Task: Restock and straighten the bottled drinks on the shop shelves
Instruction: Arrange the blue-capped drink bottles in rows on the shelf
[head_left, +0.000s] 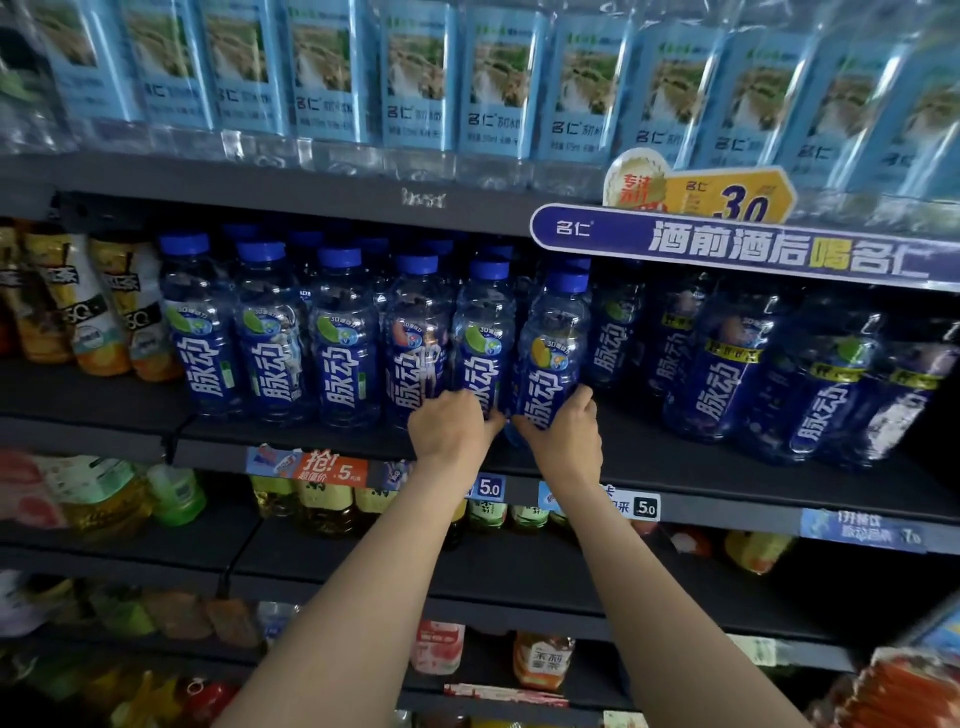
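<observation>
A row of blue-capped bottles with blue labels stands along the front of the dark middle shelf (675, 467). My left hand (449, 428) grips the base of one blue bottle (480, 338) in that row. Right beside it, my right hand (566, 426) grips the base of the neighbouring blue bottle (553, 348), which leans slightly to the right. Both bottles stand at the shelf's front edge. More blue bottles fill the rows behind them, and several larger blue bottles (727, 364) stand further right.
Light-blue water bottles (415, 78) line the top shelf above a purple banner (753, 249). Yellow-labelled drinks (98, 301) stand at the left of the middle shelf. Price tags (644, 506) hang on the shelf edge. Lower shelves hold green, yellow and orange drinks.
</observation>
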